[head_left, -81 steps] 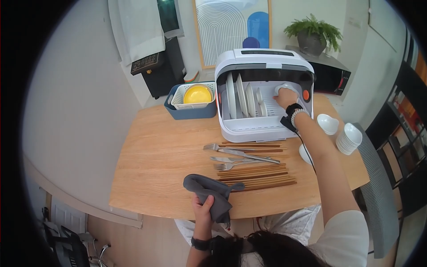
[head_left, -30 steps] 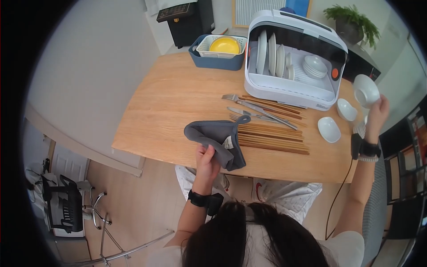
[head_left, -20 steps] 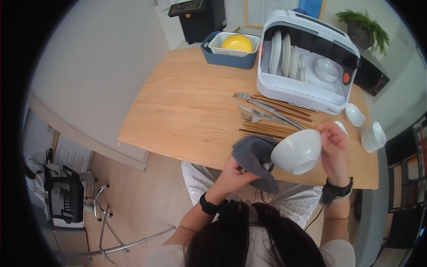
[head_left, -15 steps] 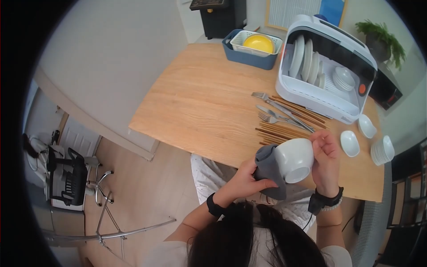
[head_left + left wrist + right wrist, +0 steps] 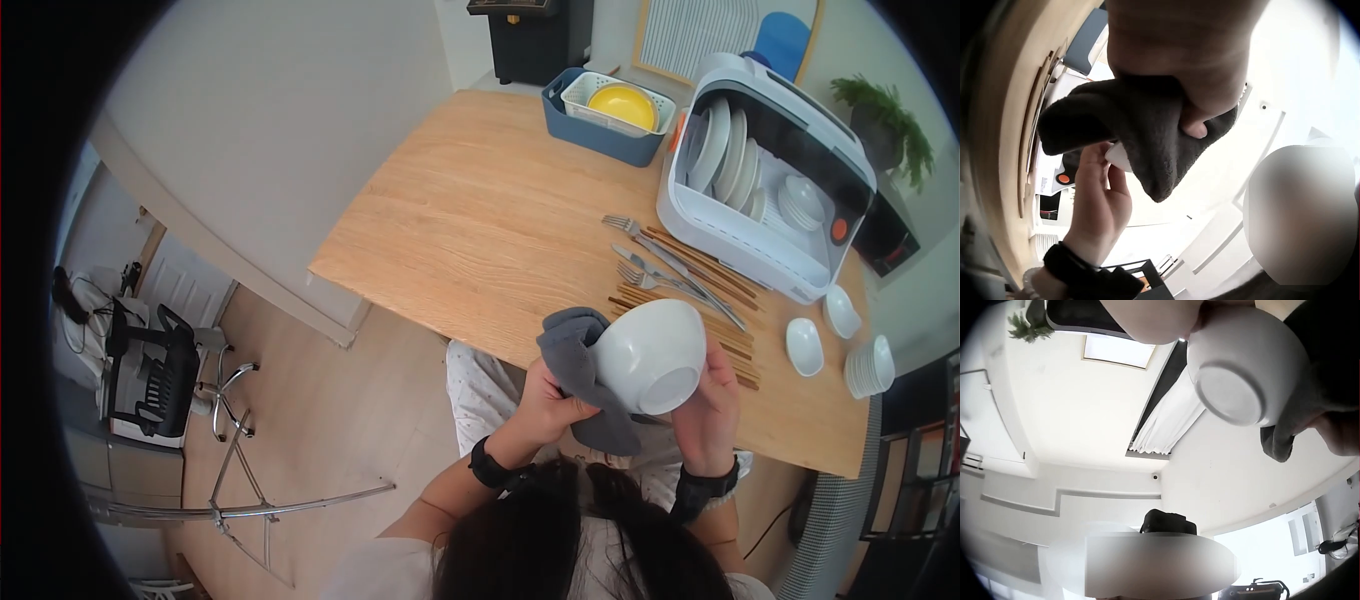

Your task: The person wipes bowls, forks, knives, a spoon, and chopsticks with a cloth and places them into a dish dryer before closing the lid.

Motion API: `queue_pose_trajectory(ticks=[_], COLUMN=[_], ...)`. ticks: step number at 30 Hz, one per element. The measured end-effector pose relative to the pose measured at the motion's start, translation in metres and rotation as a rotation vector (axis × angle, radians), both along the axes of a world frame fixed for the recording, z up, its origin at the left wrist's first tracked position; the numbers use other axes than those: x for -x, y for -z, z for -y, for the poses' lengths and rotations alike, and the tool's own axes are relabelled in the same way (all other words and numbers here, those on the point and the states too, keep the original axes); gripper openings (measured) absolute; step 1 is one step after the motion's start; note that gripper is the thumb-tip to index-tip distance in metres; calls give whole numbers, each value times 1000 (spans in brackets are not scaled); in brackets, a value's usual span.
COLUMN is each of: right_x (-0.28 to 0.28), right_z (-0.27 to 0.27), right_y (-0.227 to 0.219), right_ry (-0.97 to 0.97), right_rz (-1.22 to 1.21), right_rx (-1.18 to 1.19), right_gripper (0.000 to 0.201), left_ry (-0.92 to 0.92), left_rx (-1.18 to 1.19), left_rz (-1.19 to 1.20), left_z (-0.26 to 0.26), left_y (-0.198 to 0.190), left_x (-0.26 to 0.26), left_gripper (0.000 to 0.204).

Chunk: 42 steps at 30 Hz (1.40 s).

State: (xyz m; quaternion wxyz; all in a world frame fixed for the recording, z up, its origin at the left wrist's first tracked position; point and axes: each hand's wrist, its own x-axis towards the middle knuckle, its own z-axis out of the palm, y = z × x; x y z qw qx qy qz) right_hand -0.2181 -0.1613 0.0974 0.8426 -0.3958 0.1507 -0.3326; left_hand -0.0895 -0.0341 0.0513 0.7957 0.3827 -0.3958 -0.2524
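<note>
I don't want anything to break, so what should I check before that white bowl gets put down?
1. Right hand grips the round white bowl: ok.
2. Left hand holds the dark grey cloth against the bowl: ok.
3. Bowl upright for setting down: not ok, it is tilted.
4. Bowl's inside dry: cannot tell, its opening faces away.
5. White plastic dish cabinet open: ok.

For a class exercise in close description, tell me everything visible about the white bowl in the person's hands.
The white bowl is plain, smooth and slightly glossy, perhaps ceramic, with rounded sides and a raised foot ring. It is held tilted at the near edge of the table, underside towards the head camera, its inside hidden. The right hand grips one side; the grey cloth in the left hand touches the other.
</note>
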Motion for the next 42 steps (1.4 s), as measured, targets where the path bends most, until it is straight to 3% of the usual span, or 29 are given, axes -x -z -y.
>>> queue_pose_trajectory(ticks=[1, 2, 4, 6, 10, 11, 13, 16, 18, 23, 25, 30, 32, 36, 38, 40, 42], right_x=[3, 6, 10, 12, 15, 16, 19, 25, 26, 22, 19, 27, 33, 36, 34, 31, 28], right_z=[1, 2, 2, 5, 10, 12, 13, 17, 19, 16, 16, 22, 30, 35, 35, 23, 19], right_y=[1, 0, 5, 17, 16, 13, 8, -1, -4, -1, 6, 19, 15, -7, -17, -30, -29], right_ry=[0, -27, -51, 43, 86, 91, 98, 73, 67, 46, -6, -101, -126, -162, -199, -222, -171], right_rz=[3, 0, -3, 12, -9, -35, -70, -124, -143, -57, 17, 39, -43, -152, -318, -429, -481], right_rx=[1, -24, -54, 150, 247, 301, 355, 464, 541, 476, 395, 325, 485, 600, 1062, 1067, 1233], right_gripper=[27, 28, 29, 31, 26, 28, 30, 35, 38, 37, 34, 31, 28, 20, 21, 27, 28], left_ry=[112, 114, 116, 147, 296, 300, 255, 232, 235, 309, 59, 168, 316, 302, 279, 278, 271], left_rx=[37, 37, -263, -280, -376, -375, -379, -381, -371, -359, -289, -351, -436, -412, -544, -644, -751], left_rz=[-178, -176, 5, 118, 341, 340, 640, 725, 691, 494, 626, 515, 439, 466, 481, 564, 645], left_z=[-1, -3, -8, -11, -10, -9, -8, -9, -8, -11, -13, -15, -12, -4, 0, 6, 9], left_y=[-1, -3, -15, -20, -34, -35, -36, -42, -44, -49, -52, -71, -68, -60, -64, -64, -62], left_x=[-3, -7, -12, -14, -11, -12, -15, -15, -12, -6, -2, -3, -3, -1, 2, 4, 6], left_gripper=[54, 54, 64, 60, 46, 46, 38, 46, 44, 39, 36, 33, 43, 41, 43, 43, 43])
